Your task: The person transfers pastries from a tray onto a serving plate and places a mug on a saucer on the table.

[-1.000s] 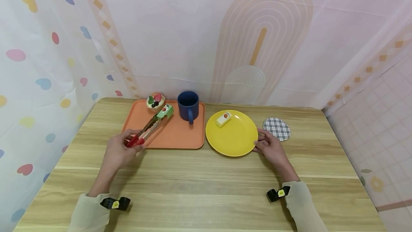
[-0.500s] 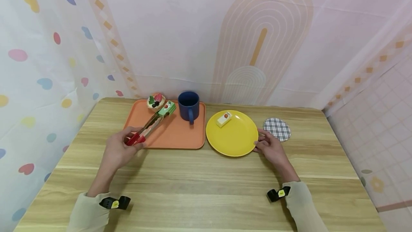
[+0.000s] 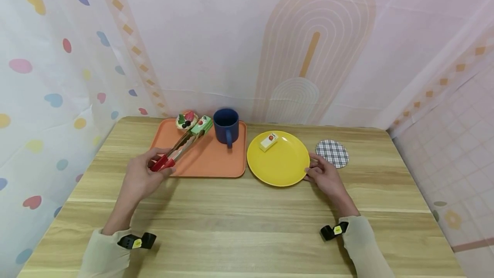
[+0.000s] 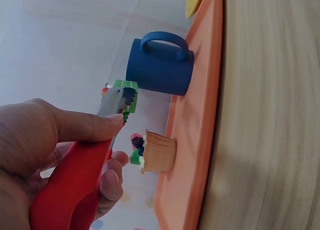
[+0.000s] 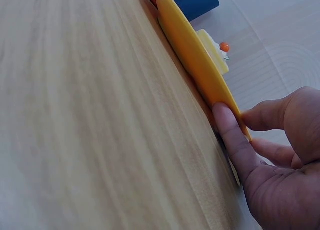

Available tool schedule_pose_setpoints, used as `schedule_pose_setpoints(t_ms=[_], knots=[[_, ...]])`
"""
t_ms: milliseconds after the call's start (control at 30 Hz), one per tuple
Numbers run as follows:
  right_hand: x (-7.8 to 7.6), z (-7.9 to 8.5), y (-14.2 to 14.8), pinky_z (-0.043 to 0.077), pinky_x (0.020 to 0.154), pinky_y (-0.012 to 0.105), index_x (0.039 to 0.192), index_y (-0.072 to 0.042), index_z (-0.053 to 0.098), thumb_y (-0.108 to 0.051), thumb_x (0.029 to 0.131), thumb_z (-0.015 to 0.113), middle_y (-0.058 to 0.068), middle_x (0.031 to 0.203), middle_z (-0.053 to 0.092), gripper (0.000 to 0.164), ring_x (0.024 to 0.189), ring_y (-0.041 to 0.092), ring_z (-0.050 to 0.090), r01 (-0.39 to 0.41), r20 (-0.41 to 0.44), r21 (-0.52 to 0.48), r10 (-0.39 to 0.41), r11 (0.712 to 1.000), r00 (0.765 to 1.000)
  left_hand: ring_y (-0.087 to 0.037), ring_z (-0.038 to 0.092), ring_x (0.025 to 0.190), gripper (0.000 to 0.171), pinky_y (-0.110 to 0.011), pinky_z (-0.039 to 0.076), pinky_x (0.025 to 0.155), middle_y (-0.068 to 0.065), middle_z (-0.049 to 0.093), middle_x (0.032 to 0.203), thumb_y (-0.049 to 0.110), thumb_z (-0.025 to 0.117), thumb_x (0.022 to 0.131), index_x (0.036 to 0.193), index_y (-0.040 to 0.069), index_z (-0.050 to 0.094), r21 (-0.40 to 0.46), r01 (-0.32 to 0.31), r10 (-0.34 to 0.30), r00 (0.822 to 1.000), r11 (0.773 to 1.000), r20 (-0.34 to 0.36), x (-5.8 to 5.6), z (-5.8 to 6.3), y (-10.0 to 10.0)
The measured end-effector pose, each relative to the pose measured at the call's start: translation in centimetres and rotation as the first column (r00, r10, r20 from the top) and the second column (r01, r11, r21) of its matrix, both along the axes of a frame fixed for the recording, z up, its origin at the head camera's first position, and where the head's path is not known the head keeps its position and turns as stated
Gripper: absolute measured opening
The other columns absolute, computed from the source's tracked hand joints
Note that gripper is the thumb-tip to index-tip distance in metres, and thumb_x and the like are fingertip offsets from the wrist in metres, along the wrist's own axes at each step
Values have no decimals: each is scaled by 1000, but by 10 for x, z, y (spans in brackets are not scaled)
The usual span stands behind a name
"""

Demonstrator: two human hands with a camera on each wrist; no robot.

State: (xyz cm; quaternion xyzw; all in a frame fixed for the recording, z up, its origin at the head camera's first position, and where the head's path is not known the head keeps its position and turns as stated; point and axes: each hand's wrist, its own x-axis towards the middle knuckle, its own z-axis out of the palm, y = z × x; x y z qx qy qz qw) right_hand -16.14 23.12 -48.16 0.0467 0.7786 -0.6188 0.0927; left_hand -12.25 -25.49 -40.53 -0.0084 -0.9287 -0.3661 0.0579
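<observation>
My left hand (image 3: 143, 176) grips the red handles of a pair of metal tongs (image 4: 75, 182) at the front left of the orange tray. Between the tongs' tips is a green cake slice (image 3: 202, 125) with a small red topping, held above the tray. In the left wrist view it overlaps the base of the blue mug (image 4: 162, 67); a fruit tart (image 4: 159, 152) stands on the tray below it. My right hand (image 3: 326, 177) pinches the right rim of a yellow plate (image 3: 278, 164), thumb on top. A pale yellow cake slice (image 3: 268, 142) lies on the plate.
The orange tray (image 3: 208, 164) lies left of the plate, its right edge close to the plate's rim. A round checked coaster (image 3: 332, 153) lies right of the plate, just behind my right hand. A patterned cloth (image 3: 216, 46) hangs along the table's back edge.
The tongs and the green cake slice have risen a little toward the back and right, nearer the mug. My right hand and the plate have stayed in place.
</observation>
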Motion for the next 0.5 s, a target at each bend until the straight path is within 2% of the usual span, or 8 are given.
schedule_pose_setpoints(t_ms=[500], knots=[[0,1,0,60,85,27,156,-11,40,-3,102,58,24,130,55,57,98,11,68,2,14,4,-2,1000,1000,-29,62,83,50,-27,49,58,-23,68,107,11,79,88,136,11,65,-12,-21,21,1000,1000,-3,2,9,2]])
